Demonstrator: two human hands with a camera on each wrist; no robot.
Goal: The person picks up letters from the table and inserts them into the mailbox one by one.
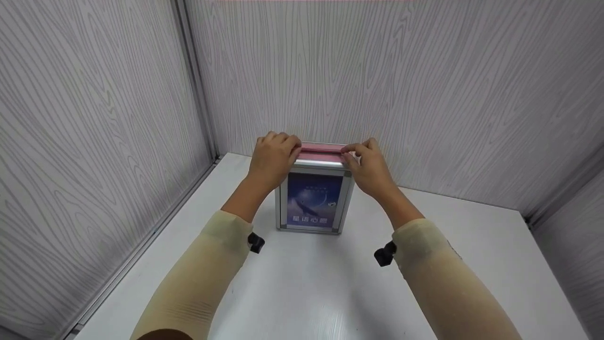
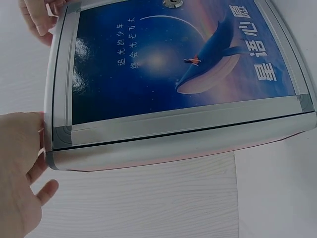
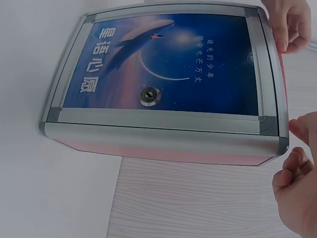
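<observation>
Gripping the box (image 1: 315,198) by its pink top near the tabletop's (image 1: 330,293) back edge, your left hand (image 1: 273,158) and right hand (image 1: 368,165) pinch only its corners, so uneven pull could tip it.

The person is wearing long, pale cream sleeves (image 1: 207,269) on both arms, snug and finely ribbed, ending a little short of each wrist. A small black fitting (image 1: 255,242) is sticking out beneath the left sleeve's end, and a matching black piece (image 1: 385,254) is showing under the right one. Both hands are going bare.
</observation>
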